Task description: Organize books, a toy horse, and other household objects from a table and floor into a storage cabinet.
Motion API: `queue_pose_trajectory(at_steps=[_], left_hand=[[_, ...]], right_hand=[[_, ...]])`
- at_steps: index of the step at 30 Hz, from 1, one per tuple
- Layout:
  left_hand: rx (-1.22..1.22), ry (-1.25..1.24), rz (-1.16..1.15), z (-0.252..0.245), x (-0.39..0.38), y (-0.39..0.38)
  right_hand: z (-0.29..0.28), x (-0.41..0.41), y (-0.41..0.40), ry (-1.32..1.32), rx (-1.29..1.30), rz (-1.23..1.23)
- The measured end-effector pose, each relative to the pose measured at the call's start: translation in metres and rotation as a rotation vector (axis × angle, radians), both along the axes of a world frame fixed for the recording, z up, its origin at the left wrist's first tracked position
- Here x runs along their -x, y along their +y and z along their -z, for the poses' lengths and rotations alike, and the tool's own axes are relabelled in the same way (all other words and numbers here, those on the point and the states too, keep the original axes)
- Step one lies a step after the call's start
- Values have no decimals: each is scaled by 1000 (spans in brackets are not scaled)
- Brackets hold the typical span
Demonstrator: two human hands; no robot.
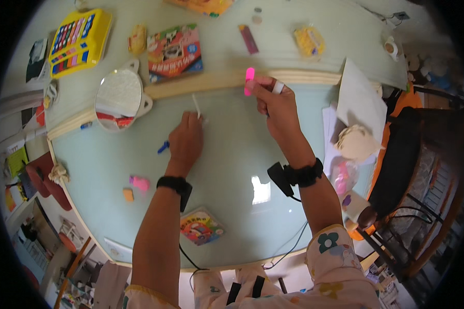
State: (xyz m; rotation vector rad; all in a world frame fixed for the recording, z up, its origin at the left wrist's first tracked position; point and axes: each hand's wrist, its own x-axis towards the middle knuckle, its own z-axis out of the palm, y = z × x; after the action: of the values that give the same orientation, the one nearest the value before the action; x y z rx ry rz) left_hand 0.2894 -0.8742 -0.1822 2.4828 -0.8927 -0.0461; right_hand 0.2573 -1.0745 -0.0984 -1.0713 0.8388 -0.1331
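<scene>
My right hand point(282, 104) is raised over the glass-topped table point(224, 177), pinching a bright pink flat stick point(249, 72) upright between thumb and fingers. A white band point(278, 87) circles one of its fingers. Lower and to the left, my left hand point(186, 135) has its fingers closed at the near end of a thin white strip point(195, 103). What lies under that palm is hidden. Just left of it is a small blue object point(163, 147), its kind unclear.
A round white-framed mirror point(118, 96) stands left of my hands. Beyond are a picture book point(174, 52), a yellow toy keyboard point(79, 42) and a yellow packet point(309, 40). Nearer lie a pink toy point(140, 183), an orange block point(128, 194) and a small booklet point(202, 227). Papers point(359, 96) overlap at right.
</scene>
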Motion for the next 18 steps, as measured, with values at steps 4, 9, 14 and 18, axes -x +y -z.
queue_pose_trajectory(at_steps=[4,9,14,18], left_hand=[[37,-92,-12,1,-3,5],[74,-171,-31,-4,-4,6],[305,-106,42,-11,-3,21],[683,982,-260,-61,73,28]], right_hand=[[-2,54,51,18,-118,-2],[-21,109,94,65,-248,69],[-50,152,129,35,-276,56],[-72,178,145,14,-246,85]])
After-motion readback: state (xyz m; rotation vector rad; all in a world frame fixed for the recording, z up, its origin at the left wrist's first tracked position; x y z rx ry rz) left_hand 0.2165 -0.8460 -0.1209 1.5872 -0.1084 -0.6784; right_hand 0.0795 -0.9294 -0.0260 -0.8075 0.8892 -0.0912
